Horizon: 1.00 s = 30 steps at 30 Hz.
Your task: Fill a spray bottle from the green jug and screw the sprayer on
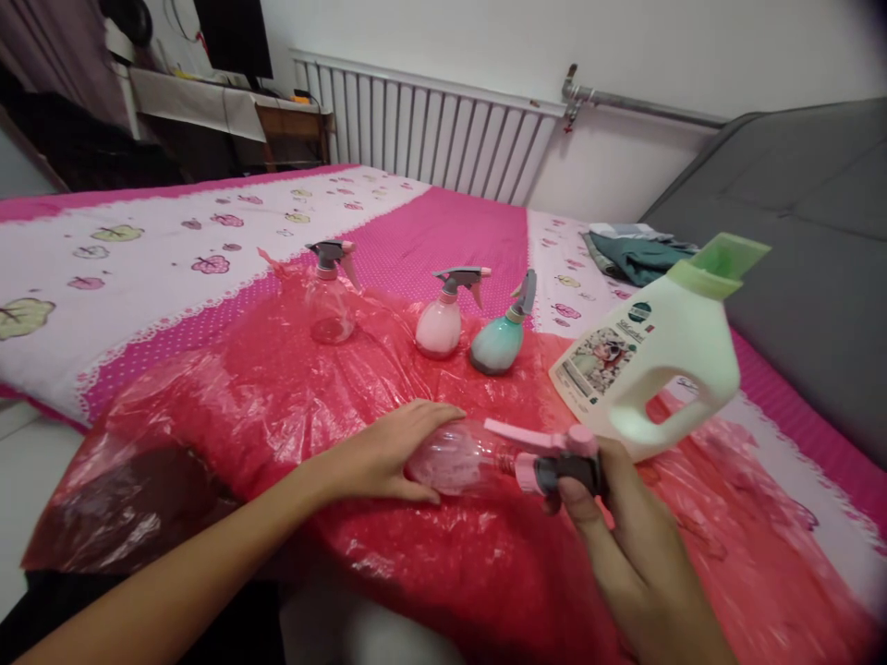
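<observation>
A clear spray bottle (461, 459) lies on its side over the red plastic sheet (297, 406). Around its rounded base my left hand (388, 453) is wrapped, thumb below and fingers above. The pink and dark grey spray head (558, 462) sits at the bottle's neck, where reddish threads show between the two. My right hand (624, 545) grips that head between thumb and fingers. Beyond my hands stand a clear spray bottle (331, 309), a pink-tinted spray bottle (439, 328) and a teal spray bottle (497, 342), the teal one tilted.
A large pale green jug (644, 351) with a green cap leans on the sheet at right. Folded clothes (634, 254) lie behind it, near the grey headboard (796, 203). The bed has pink and white patterned bedding (457, 226). A radiator (430, 129) lines the wall.
</observation>
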Each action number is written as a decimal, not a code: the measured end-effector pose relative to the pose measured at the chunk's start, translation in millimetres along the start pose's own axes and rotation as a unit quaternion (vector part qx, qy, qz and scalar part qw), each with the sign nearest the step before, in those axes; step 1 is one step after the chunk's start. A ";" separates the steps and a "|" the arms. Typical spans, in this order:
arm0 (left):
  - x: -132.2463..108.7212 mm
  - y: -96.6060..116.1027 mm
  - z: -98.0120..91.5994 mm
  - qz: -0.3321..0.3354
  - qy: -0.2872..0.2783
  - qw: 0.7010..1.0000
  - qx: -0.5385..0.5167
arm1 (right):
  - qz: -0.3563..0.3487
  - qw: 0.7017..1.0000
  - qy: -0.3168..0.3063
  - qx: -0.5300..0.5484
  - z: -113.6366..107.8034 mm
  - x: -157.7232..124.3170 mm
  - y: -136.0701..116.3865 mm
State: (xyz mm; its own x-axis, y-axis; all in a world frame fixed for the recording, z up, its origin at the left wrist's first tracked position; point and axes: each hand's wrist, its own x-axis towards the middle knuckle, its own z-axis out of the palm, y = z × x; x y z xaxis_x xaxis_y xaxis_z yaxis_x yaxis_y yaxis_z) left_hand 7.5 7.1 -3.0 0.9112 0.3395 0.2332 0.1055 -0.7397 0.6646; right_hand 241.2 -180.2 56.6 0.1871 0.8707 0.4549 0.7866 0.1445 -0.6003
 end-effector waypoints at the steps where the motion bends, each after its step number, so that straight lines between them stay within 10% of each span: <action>1: 0.2 -0.7 -0.2 0.001 -0.002 1.000 -0.001 | 0.015 1.000 0.014 0.012 -0.6 -0.1 1.1; 30: 9.0 2.3 -11.6 -0.051 -0.033 0.997 -0.049 | 0.055 0.990 -0.011 0.128 7.9 27.1 33.5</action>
State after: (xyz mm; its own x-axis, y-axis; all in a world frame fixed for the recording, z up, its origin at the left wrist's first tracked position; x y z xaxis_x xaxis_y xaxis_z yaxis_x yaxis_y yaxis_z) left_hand 11.3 15.2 8.9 0.9224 0.3682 0.1167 0.1618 -0.6427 0.7489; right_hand 268.0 -148.0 43.7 0.2489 0.8974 0.3643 0.5869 0.1595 -0.7938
